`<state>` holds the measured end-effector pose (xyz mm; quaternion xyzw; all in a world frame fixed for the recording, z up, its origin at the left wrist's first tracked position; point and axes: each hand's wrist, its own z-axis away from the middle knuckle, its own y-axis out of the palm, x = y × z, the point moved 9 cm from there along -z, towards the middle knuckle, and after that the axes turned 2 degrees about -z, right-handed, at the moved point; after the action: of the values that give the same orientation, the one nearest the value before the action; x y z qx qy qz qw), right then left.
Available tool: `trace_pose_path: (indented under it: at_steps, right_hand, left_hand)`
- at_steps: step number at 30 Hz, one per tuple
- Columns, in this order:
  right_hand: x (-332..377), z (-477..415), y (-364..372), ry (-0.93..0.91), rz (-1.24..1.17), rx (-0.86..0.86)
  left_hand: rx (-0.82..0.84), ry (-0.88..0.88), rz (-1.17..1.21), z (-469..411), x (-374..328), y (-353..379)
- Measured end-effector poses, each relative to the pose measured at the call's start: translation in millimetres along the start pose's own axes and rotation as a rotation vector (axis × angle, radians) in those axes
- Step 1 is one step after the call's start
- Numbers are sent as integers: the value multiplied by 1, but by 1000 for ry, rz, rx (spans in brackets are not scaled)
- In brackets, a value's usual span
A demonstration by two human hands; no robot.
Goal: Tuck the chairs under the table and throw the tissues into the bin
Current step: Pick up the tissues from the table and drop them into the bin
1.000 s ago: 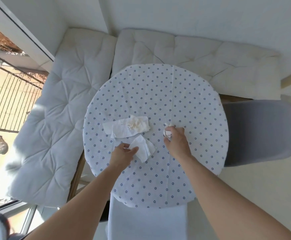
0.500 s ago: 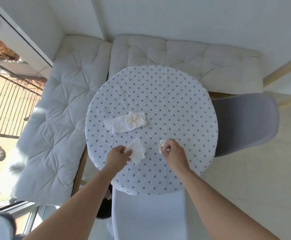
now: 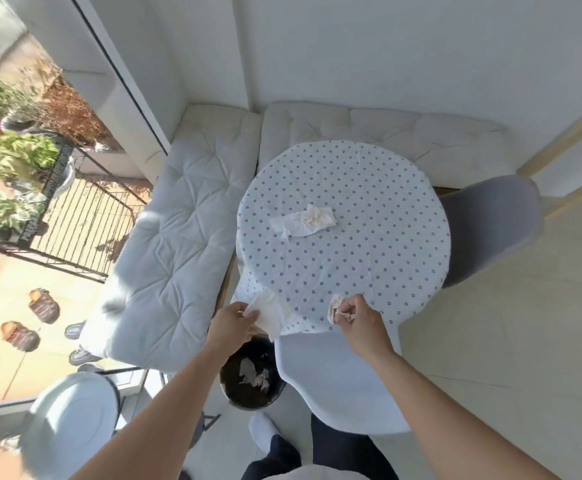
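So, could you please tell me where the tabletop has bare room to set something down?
The table is bare right of the stained tissue, toward the grey chair. The near edge is crowded by the left hand and right hand.

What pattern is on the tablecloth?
White tablecloth with small blue flower-like dots in a regular grid, seen in the head view.
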<state>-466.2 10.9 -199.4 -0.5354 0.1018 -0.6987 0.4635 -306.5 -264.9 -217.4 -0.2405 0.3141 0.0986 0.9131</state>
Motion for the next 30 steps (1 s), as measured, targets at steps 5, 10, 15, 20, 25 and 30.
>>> trace_pose_path:
  at_steps: [5,10,15,20,25,30]
  right_hand:
    - [26,43,53,-3,33,79]
    - [44,69,116,-7,53,208]
    - [47,78,176,-26,130,318]
    - [38,75,224,7,180,378]
    - [21,70,287,9,226,442]
    - [-6,60,352,19,274,477]
  left_hand:
    - [-47,-27,-6,21,68,-55]
    - [-73,-80,-30,43,131,-88]
    - [-139,-148,-34,52,185,-104]
    - [-128,-222,-60,45,234,-99]
    - [-124,-286,-38,27,269,-82]
    - [-122,-338,-17,-5,305,-51]
